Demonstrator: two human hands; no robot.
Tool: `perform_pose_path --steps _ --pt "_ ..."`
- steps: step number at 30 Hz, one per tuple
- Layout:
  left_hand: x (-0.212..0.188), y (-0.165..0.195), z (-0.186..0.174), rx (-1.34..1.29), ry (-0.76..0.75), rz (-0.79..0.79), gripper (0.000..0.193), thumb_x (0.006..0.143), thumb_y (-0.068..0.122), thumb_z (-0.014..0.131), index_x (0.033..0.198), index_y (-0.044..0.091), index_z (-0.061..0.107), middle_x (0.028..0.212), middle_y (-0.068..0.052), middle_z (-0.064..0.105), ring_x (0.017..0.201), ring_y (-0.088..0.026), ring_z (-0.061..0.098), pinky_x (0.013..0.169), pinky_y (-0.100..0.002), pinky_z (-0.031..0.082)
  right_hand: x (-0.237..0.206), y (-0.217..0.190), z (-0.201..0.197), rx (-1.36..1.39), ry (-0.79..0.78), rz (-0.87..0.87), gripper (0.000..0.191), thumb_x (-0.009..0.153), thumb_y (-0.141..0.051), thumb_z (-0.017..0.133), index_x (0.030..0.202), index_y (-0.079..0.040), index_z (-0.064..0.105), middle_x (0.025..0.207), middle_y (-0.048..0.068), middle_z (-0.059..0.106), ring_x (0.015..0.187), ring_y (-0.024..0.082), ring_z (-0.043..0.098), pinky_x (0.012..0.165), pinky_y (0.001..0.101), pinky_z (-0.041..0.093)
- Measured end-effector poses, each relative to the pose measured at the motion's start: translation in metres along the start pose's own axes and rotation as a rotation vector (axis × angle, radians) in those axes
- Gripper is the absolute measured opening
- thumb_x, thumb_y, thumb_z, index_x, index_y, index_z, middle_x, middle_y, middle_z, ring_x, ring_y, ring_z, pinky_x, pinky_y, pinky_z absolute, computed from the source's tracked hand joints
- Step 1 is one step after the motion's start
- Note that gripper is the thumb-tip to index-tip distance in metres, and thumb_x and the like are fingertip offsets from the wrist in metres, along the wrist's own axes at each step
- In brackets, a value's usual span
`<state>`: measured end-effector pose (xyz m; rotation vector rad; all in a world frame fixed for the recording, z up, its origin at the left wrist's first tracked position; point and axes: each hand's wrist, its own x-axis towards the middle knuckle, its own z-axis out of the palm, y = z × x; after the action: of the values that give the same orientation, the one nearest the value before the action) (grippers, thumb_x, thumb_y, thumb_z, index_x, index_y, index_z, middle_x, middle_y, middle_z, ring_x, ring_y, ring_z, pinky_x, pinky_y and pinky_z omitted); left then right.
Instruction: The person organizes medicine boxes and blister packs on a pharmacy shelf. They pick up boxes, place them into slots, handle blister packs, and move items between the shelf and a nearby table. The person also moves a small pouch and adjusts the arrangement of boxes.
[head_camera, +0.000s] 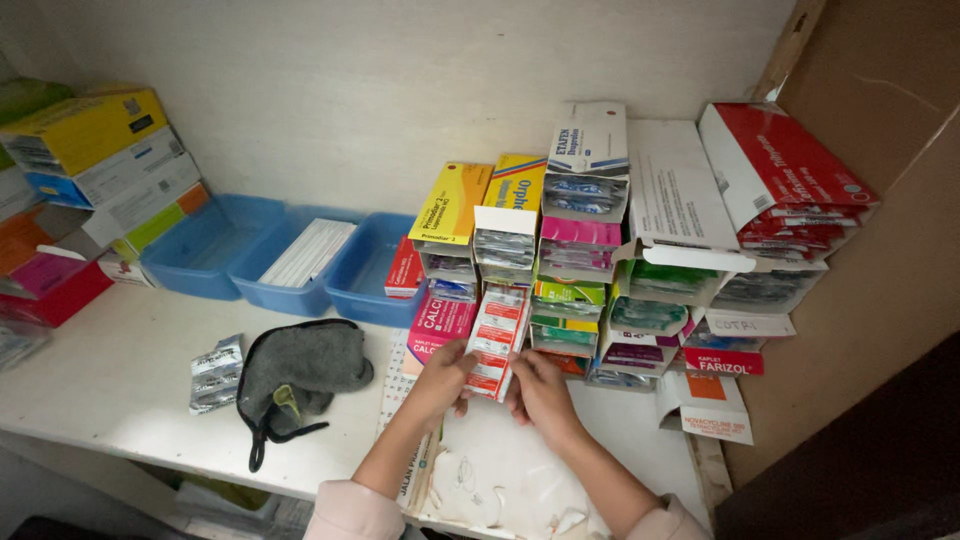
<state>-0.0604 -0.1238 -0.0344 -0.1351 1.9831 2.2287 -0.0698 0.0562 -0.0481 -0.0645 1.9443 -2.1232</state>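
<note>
Both of my hands hold a stack of red-and-white blister strips (497, 338) upright on the white shelf (120, 370). My left hand (440, 380) grips the stack's left side and my right hand (540, 392) grips its lower right edge. The strips stand in front of a wall of stacked open medicine boxes (590, 250). A pink box (437, 322) lies just left of the strips.
Three blue plastic bins (290, 255) line the back wall at left, one holding white packs. A grey cloth pouch (298, 368) and silver blister strips (216, 372) lie at left. More coloured boxes (90, 170) are stacked far left. A brown board (870, 300) closes the right side.
</note>
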Motion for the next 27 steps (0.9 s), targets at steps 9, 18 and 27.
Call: perform_pose_path --steps 9,18,27 --pt "0.031 0.009 -0.068 0.02 0.08 0.106 0.046 0.097 0.022 0.055 0.138 0.002 0.052 0.082 -0.009 0.068 0.046 -0.012 0.053 0.031 -0.029 0.036 0.062 0.018 0.061 -0.051 -0.005 -0.151 0.033 0.106 -0.034 0.051 0.091 -0.007 0.062 0.053 0.003 0.054 0.036 0.011 0.044 0.033 0.0287 0.033" --pt "0.066 0.019 -0.13 0.218 0.087 0.048 0.048 0.097 0.025 0.059 0.139 0.003 0.054 0.087 -0.012 0.075 0.047 -0.02 0.066 0.035 -0.034 0.052 0.105 0.035 0.106 0.019 0.032 -0.015 0.028 0.103 -0.029 0.052 0.091 -0.006 0.062 0.051 0.006 0.054 0.032 0.015 0.044 0.03 0.03 0.028" --pt "0.093 0.007 -0.163 0.189 0.127 0.17 0.048 0.095 0.016 0.06 0.141 0.004 0.053 0.082 -0.009 0.076 0.048 -0.019 0.068 0.034 -0.035 0.052 0.126 0.041 0.141 0.1 0.056 -0.06 0.035 0.104 -0.036 0.055 0.093 -0.004 0.063 0.054 0.004 0.056 0.036 0.012 0.049 0.033 0.0274 0.032"
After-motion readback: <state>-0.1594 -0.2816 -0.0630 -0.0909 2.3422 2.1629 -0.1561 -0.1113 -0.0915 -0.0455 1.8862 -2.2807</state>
